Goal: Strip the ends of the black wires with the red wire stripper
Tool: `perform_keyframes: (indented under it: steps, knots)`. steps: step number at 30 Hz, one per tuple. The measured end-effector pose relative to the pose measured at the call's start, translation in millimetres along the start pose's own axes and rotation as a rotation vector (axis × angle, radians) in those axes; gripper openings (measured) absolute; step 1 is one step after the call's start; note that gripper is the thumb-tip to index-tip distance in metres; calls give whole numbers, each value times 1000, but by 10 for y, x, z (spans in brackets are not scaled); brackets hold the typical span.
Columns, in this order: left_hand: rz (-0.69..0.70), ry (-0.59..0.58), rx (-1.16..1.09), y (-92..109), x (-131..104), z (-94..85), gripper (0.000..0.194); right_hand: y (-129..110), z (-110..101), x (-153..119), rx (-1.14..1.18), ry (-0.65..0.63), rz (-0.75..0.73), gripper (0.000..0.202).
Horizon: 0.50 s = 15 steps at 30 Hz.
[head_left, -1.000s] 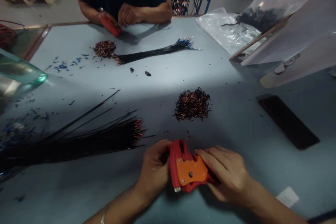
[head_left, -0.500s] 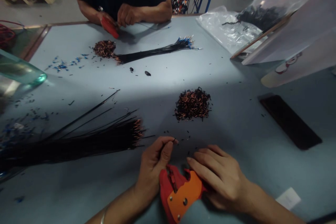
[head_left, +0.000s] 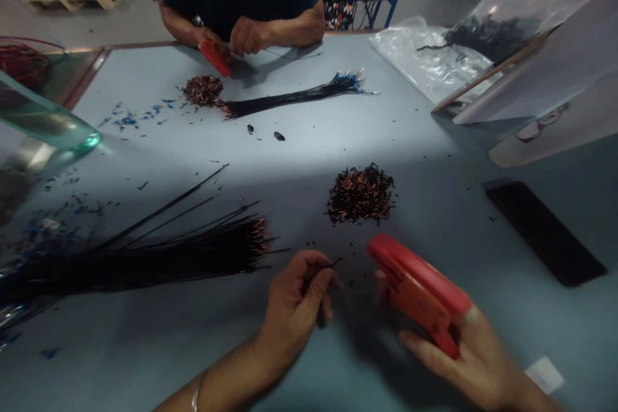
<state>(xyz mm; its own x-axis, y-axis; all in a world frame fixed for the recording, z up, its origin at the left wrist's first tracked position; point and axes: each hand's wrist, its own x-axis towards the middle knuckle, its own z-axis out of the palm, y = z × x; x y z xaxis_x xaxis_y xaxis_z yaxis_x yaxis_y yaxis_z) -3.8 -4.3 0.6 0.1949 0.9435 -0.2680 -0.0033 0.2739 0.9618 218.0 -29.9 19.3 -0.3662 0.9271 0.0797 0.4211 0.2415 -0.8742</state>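
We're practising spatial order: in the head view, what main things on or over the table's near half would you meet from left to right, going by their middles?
Black wire bundle, left hand, pile of black-and-copper clippings, red-and-orange tool in the right hand, dark flat slab.

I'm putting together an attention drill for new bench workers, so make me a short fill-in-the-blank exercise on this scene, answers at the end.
1. The thin wire pinched in the person's left hand is ____ in colour.
2. The person's right hand holds a tool coloured orange and ____.
3. The flat dark slab lies to the picture's ____ of the nearer pile of clippings.
4. The far wire bundle has bright ____ parts at its right end.

Missing words: black; red; right; blue.
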Motion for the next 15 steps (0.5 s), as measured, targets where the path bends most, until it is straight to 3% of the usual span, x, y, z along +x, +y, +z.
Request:
perform_keyframes:
  steps: [2,5,10,15]
  knots:
    - [-3,12,-7,-2,6,-5,13,-4,-30,18,231,-130,137,22]
    - [6,58,-5,-7,4,-17,14,-4,-43,66,571,-257,300,31]
    - [71,155,78,-4,-18,-25,12,38,12,82,946,-395,408,30]
    - [145,119,216,9,-32,-29,14,83,63,56,1110,-362,445,41]
